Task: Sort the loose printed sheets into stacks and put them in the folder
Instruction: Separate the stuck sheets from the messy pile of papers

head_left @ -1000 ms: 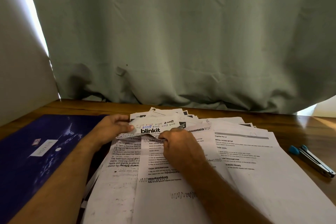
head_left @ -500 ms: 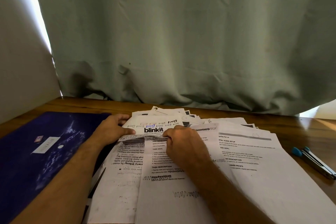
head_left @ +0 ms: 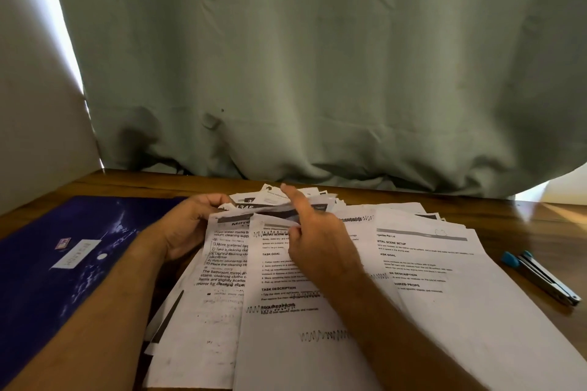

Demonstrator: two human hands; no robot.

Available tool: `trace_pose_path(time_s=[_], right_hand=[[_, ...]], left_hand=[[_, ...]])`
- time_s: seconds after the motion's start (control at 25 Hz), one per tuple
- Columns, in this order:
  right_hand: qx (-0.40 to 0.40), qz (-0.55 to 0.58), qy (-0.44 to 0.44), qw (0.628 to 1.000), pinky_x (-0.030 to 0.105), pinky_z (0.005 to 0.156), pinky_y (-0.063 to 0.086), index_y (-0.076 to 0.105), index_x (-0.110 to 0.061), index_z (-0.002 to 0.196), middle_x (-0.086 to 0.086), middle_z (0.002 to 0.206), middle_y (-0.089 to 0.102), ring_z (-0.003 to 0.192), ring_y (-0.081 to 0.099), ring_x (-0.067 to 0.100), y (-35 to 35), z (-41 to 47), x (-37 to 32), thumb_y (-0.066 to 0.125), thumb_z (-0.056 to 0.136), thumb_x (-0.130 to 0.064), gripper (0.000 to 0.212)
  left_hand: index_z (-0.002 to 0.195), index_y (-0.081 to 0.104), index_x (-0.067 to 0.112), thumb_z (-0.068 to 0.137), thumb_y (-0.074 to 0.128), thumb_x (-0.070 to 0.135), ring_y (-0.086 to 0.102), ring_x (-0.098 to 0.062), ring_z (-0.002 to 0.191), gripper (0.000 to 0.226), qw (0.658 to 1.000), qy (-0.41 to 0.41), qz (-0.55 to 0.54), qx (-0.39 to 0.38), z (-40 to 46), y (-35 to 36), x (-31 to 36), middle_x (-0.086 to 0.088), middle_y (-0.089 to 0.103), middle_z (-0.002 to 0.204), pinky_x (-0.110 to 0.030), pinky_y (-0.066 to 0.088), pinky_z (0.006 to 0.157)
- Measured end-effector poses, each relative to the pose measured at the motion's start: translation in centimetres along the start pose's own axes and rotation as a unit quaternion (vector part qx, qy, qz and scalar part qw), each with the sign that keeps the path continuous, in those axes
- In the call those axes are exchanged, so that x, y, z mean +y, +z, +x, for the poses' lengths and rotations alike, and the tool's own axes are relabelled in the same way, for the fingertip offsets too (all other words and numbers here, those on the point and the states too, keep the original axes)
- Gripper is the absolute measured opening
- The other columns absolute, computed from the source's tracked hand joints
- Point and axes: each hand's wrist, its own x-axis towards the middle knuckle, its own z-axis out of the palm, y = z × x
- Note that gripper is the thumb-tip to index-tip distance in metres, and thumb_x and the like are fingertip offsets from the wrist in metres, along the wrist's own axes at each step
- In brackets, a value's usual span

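Note:
A spread of printed sheets [head_left: 428,289] covers the wooden table in front of me, with several smaller slips [head_left: 247,207] at its far end. The dark blue folder [head_left: 63,279] lies closed and flat to the left. My left hand [head_left: 187,228] grips the far left edge of the upper sheets, fingers curled over their top. My right hand [head_left: 320,244] lies on the middle sheet [head_left: 279,295]. Its index finger stretches out, blurred, over the small slips, and its thumb touches that sheet's curled top edge.
A metal tool with blue tips [head_left: 540,276] lies on the table [head_left: 540,219] to the right of the sheets. A grey-green curtain [head_left: 317,73] hangs right behind the table's far edge. A pale wall [head_left: 28,105] stands at the left.
The slip printed "blinkit" that both hands held is gone from the top; a dark-banded slip marked "1345" shows there. My right hand has let go and raised its index finger.

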Motion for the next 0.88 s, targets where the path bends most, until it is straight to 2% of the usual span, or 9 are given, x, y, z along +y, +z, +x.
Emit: trace_pose_path(time_s=[0.08,0.16,0.24,0.32,0.4,0.48,0.56,0.64,0.88], right_hand=[[-0.031,-0.006,0.014,0.999,0.034,0.081,0.059,0.029,-0.041,0.148,-0.003,0.107,0.065,0.087,0.062,0.013,-0.6,0.2,-0.6,0.053,0.098,-0.023,0.058],[-0.044,-0.038,0.02,0.998,0.034,0.088,0.056,0.049,-0.031,0.138,0.0,0.115,0.065,0.096,0.059,0.016,-1.2,0.4,-0.8,0.051,0.099,-0.026,0.039],[-0.044,-0.039,0.028,0.998,0.032,0.088,0.055,0.056,-0.027,0.129,-0.001,0.112,0.065,0.094,0.057,0.013,-1.8,0.0,-0.4,0.05,0.1,-0.028,0.029],[-0.061,-0.032,0.039,0.997,0.03,0.087,0.055,0.059,-0.029,0.121,-0.004,0.106,0.065,0.091,0.059,0.01,-1.9,-1.0,0.4,0.05,0.1,-0.028,0.023],[-0.078,-0.014,0.055,0.995,0.03,0.09,0.055,0.062,-0.031,0.122,-0.005,0.108,0.067,0.093,0.061,0.01,-1.7,-1.9,1.0,0.051,0.1,-0.027,0.025],[-0.085,0.003,0.07,0.994,0.031,0.095,0.052,0.062,-0.032,0.125,-0.005,0.114,0.067,0.101,0.061,0.011,-1.4,-2.1,1.4,0.052,0.099,-0.027,0.028],[-0.095,0.01,0.078,0.992,0.032,0.098,0.051,0.062,-0.032,0.127,-0.005,0.118,0.067,0.105,0.061,0.012,-1.1,-2.0,1.6,0.052,0.099,-0.028,0.029],[-0.101,0.021,0.084,0.991,0.033,0.097,0.053,0.063,-0.032,0.126,-0.006,0.116,0.067,0.103,0.062,0.011,-0.9,-1.9,1.7,0.053,0.099,-0.028,0.029],[-0.083,0.031,0.083,0.993,0.032,0.095,0.053,0.066,-0.032,0.122,-0.008,0.113,0.069,0.099,0.062,0.01,-0.5,-1.9,1.9,0.055,0.097,-0.029,0.027]], left_hand=[[0.074,0.075,0.009,0.072,0.064,0.009,0.073,-0.029,0.085,0.011,0.999,0.011,-0.012,-0.031,-0.3,0.2,0.4,-0.017,0.074,0.092,-0.034,0.06,0.065],[0.084,0.078,0.007,0.074,0.066,0.021,0.072,-0.032,0.088,0.02,1.0,0.019,-0.018,-0.017,-0.3,0.6,0.5,-0.019,0.074,0.096,-0.037,0.058,0.073],[0.096,0.077,0.01,0.088,0.062,0.039,0.071,-0.03,0.093,0.034,0.998,0.015,0.029,0.054,0.1,1.4,0.4,-0.013,0.075,0.101,-0.038,0.053,0.079],[0.105,0.074,0.018,0.093,0.059,0.051,0.068,-0.018,0.096,0.038,0.979,-0.004,0.138,0.149,0.6,2.3,0.3,-0.002,0.074,0.102,-0.033,0.048,0.078],[0.113,0.067,0.018,0.087,0.073,0.041,0.066,-0.015,0.093,0.035,0.962,-0.051,0.183,0.196,1.2,3.0,0.2,-0.001,0.071,0.109,-0.027,0.045,0.068],[0.115,0.064,0.014,0.081,0.082,0.023,0.07,-0.02,0.089,0.039,0.956,-0.1,0.187,0.203,1.8,3.5,0.4,-0.007,0.072,0.109,-0.029,0.05,0.062],[0.112,0.065,0.01,0.076,0.085,0.015,0.073,-0.026,0.089,0.041,0.948,-0.133,0.212,0.195,2.5,3.9,1.1,-0.011,0.074,0.106,-0.039,0.058,0.072],[0.11,0.066,0.007,0.072,0.089,0.015,0.071,-0.031,0.095,0.046,0.939,-0.164,0.231,0.193,3.2,4.0,1.9,-0.014,0.073,0.106,-0.045,0.057,0.087],[0.09,0.065,0.014,0.07,0.09,0.017,0.061,-0.022,0.081,0.032,0.936,-0.179,0.239,0.186,5.3,4.6,2.3,-0.003,0.066,0.087,-0.039,0.049,0.079]])
